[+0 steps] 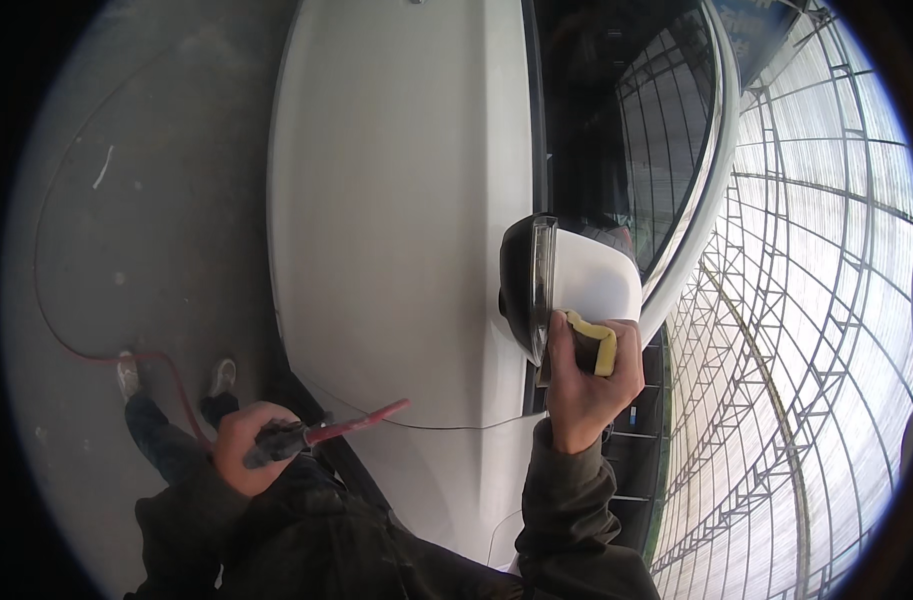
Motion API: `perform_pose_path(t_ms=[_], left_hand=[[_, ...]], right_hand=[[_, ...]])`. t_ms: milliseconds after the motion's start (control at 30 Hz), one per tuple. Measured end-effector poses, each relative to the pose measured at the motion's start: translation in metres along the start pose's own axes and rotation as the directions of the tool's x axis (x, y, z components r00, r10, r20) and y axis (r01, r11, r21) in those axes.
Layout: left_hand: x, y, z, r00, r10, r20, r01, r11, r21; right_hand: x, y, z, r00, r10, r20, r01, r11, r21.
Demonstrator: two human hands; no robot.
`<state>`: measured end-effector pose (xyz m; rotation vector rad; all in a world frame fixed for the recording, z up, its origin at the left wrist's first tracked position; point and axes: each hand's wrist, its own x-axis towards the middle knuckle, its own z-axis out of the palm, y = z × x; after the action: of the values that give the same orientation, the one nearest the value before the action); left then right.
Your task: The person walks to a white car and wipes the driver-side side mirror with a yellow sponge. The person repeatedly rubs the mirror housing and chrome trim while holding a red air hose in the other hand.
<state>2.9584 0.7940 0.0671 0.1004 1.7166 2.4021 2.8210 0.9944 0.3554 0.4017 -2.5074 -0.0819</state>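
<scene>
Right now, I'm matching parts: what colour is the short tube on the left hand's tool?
The short tube is dull red, clearest in the head view.

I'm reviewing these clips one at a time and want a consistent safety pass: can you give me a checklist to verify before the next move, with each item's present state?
1. Right hand has a grip on the yellow-edged pad: ok.
2. Pad placed at the white mirror housing: ok.
3. Pad's working face free of grit: cannot tell, it is hidden.
4. Left hand has a grip on the black tool with the red tube: ok.
5. Red tube clear of the white car body: cannot tell, the tip overlaps it in view.
6. Red hose well clear of the feet: not ok, it runs at the left shoe.
</scene>
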Motion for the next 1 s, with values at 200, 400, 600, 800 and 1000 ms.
perform_pose_path(t_ms=[200, 400, 600, 800, 1000], left_hand=[[0.0, 0.005, 0.004, 0.998, -0.056, 0.024, 0.057, 0.998, -0.017], [0.001, 0.002, 0.002, 1.0, -0.023, 0.001, 0.023, 1.0, 0.002], [-0.003, 0.0, 0.0, 1.0, -0.014, 0.002, 0.014, 0.999, -0.031], [-0.002, -0.002, 0.003, 1.0, -0.017, 0.018, 0.017, 1.0, -0.01], [-0.003, -0.009, 0.003, 1.0, -0.003, 0.007, 0.003, 1.0, 0.003]], right_hand=[[0.009, 0.003, -0.001, 0.998, -0.056, 0.013, 0.056, 0.998, -0.02], [0.005, 0.005, -0.004, 0.996, -0.071, 0.045, 0.071, 0.997, -0.007], [0.005, 0.001, -0.005, 0.996, -0.046, 0.071, 0.049, 0.998, -0.028], [0.024, -0.002, -0.001, 0.991, -0.111, 0.074, 0.116, 0.991, -0.063], [0.015, 0.001, -0.005, 0.997, 0.049, 0.065, -0.051, 0.998, 0.022]])
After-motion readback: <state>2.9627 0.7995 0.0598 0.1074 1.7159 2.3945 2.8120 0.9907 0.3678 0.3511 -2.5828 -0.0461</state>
